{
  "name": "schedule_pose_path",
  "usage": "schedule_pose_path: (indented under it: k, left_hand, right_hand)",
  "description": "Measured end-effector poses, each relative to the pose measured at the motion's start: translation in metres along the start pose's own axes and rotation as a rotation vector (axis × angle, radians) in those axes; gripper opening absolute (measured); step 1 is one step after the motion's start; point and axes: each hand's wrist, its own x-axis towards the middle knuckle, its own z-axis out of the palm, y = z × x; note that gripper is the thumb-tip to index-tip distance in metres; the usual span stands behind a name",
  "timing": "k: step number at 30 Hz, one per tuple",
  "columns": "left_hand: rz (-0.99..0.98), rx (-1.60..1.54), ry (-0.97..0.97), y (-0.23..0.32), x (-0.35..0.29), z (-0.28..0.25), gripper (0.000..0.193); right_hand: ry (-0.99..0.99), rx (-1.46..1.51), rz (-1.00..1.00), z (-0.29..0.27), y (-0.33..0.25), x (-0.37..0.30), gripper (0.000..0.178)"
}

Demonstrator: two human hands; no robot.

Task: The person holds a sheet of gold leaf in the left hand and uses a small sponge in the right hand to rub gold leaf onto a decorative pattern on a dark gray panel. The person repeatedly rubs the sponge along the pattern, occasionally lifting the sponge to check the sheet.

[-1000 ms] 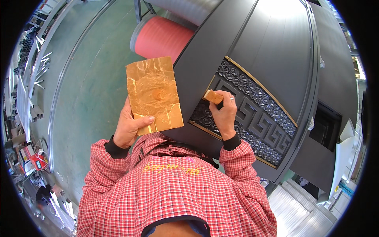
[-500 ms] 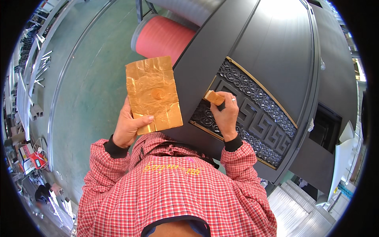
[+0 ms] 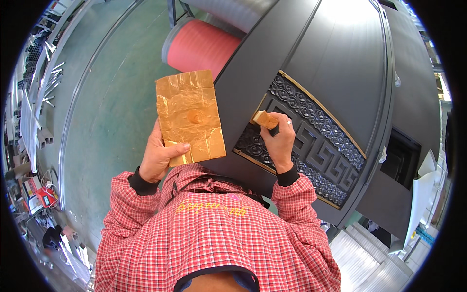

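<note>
My left hand [image 3: 159,152] is closed on the lower left corner of a flat rectangular board wrapped in crinkled gold foil [image 3: 189,102], thumb on top. A wet-looking orange-gold blob lies near the board's middle. Between the fingertips of my right hand [image 3: 278,141] is a small gold-stained sponge block [image 3: 264,119]. That hand is over the left end of a dark panel with raised key-pattern and scroll relief [image 3: 316,146]. Gold trim strips [image 3: 323,104] edge the panel. Whether the sponge touches the panel or its left trim, I cannot tell.
The panel is set in a large dark grey door [image 3: 335,53]. A roll of pink material [image 3: 202,48] lies beyond the foil board. Green floor [image 3: 107,121] stretches to the left, with a red device [image 3: 47,198] at far left. Ribbed sheets [image 3: 365,258] lie at lower right.
The foil board has shifted very slightly to the right. My right hand and the sponge have moved a touch to the right, with both grips unchanged.
</note>
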Motion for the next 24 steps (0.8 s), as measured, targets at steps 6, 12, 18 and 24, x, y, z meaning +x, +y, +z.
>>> schedule_pose_path:
  k: [6,12,18,24]
  left_hand:
    - [-0.001,0.001,-0.004,0.002,0.000,0.001,0.079]
    - [-0.021,0.010,-0.003,0.003,0.000,0.002,0.078]
    - [-0.015,0.030,-0.003,0.004,-0.001,0.002,0.077]
    - [-0.022,0.040,0.007,0.003,-0.001,-0.001,0.078]
  right_hand:
    - [0.100,-0.016,0.007,-0.001,0.011,0.009,0.033]
    - [0.108,0.026,0.067,-0.001,0.031,0.032,0.032]
    - [0.077,-0.027,0.068,0.004,0.035,0.049,0.033]
    - [0.028,-0.060,0.069,0.004,0.029,0.052,0.034]
